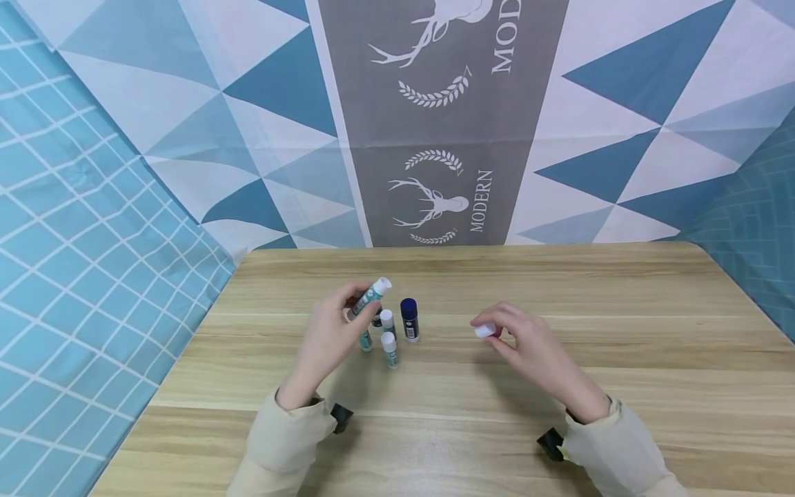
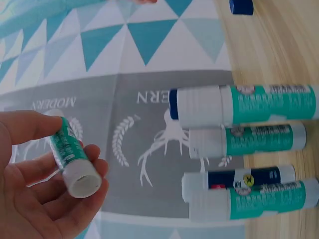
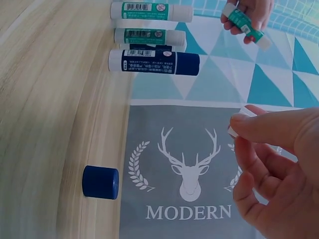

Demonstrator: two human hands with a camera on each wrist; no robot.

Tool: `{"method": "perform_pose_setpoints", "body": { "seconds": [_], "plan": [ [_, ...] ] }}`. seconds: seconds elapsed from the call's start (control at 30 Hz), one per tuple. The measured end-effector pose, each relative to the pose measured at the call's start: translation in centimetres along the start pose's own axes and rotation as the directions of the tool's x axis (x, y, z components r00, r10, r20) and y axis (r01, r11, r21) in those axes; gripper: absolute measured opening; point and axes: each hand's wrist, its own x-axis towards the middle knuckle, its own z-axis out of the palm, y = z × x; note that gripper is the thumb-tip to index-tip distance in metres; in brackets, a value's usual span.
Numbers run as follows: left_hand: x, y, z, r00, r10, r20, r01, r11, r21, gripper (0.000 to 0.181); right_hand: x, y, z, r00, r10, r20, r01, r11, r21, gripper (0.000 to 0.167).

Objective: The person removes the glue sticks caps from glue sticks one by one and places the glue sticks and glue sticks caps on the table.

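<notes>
My left hand [image 1: 324,339] pinches a green-and-white glue stick [image 1: 368,299], tilted and raised beside a group of upright glue sticks. In the left wrist view, the held stick [image 2: 72,155] shows a round white end. A small white piece [image 1: 484,331], apparently a cap, sits between the thumb and fingers of my right hand [image 1: 535,351]. Within the group are green sticks with white caps [image 1: 389,350] and a navy stick with a navy cap [image 1: 409,320]. A loose navy cap [image 3: 100,182] rests on the table in the right wrist view.
The wooden table [image 1: 447,428] meets a patterned cloth [image 1: 428,124] at its back edge. Blue grid cloth [image 1: 68,228] hangs along the left side, and teal cloth [image 1: 751,214] hangs at the right.
</notes>
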Motion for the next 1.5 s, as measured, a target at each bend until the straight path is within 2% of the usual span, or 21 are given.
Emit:
{"method": "perform_pose_setpoints", "body": {
  "seconds": [0.17,0.3,0.43,0.53,0.63,0.73,0.9,1.13,1.27,1.5],
  "plan": [
    [0.4,-0.8,-0.5,0.998,-0.07,-0.012,0.069,0.997,-0.038,0.025,-0.1,-0.1,-0.2,0.995,0.058,0.078,-0.057,0.998,-0.016,0.03],
    [0.7,-1.4,-0.9,0.992,-0.122,-0.021,0.121,0.992,-0.035,0.026,0.0,-0.1,-0.1,0.988,0.081,0.134,-0.076,0.996,-0.046,0.03],
    [1.1,-2.3,-1.1,0.985,-0.166,-0.044,0.165,0.986,-0.029,0.025,-0.1,-0.1,-0.1,0.972,0.126,0.197,-0.113,0.991,-0.072,0.027],
    [1.4,-3.3,-1.1,0.978,-0.205,-0.045,0.202,0.978,-0.055,0.025,-0.2,-0.1,-0.1,0.954,0.169,0.246,-0.154,0.985,-0.078,0.021],
    [1.7,-4.4,-0.9,0.967,-0.252,-0.03,0.249,0.965,-0.088,0.026,-0.2,-0.1,0.0,0.946,0.17,0.275,-0.145,0.983,-0.11,0.016],
    [1.9,-5.5,-0.7,0.957,-0.29,-0.024,0.286,0.952,-0.105,0.027,-0.3,0.1,0.2,0.949,0.149,0.28,-0.101,0.979,-0.177,0.013],
    [2.1,-6.8,-0.2,0.949,-0.316,-0.018,0.314,0.947,-0.063,0.027,-0.5,0.3,0.5,0.947,0.147,0.287,-0.075,0.966,-0.248,0.011],
    [2.1,-7.7,0.4,0.929,-0.368,0.039,0.369,0.929,-0.029,0.031,-1.0,0.6,0.6,0.929,0.186,0.32,-0.063,0.931,-0.358,0.012],
    [2.1,-7.9,0.6,0.929,-0.366,0.052,0.367,0.93,-0.009,0.029,-1.1,0.8,0.7,0.918,0.211,0.336,-0.078,0.927,-0.368,0.012],
    [2.1,-8.1,0.8,0.931,-0.35,0.098,0.35,0.937,0.023,0.025,-1.3,1.4,1.1,0.917,0.186,0.352,-0.065,0.943,-0.327,0.01]
  ]
}}
